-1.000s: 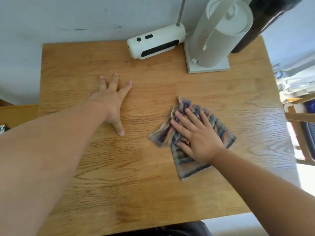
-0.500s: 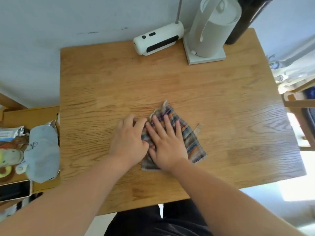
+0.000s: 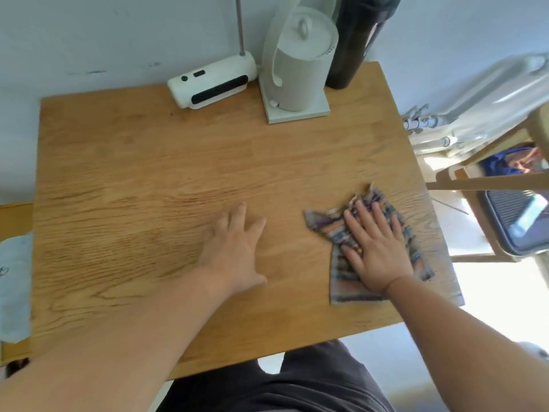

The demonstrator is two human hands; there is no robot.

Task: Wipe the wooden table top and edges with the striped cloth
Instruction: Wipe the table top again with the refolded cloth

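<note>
1. Nearest, dark grey trousers (image 3: 297,385) below the front edge of the light-brown wooden table top (image 3: 133,162).
2. Left hand (image 3: 234,251) flat on bare wood near the middle, fingers straight and spread, holding nothing.
3. Right hand (image 3: 375,251) palm down on the multicoloured striped cloth (image 3: 325,226), fingers straight and slightly spread, pressing rather than gripping.
4. Rumpled, on the right part of the top, close to the right edge and apart from the left hand.
5. Farther back, along the pale wall: white oblong device with a dark slot (image 3: 212,83), just beside it a pale grey cylindrical appliance on a square base (image 3: 300,69), then a tall dark cylinder (image 3: 356,40) at the right rear corner.
</note>
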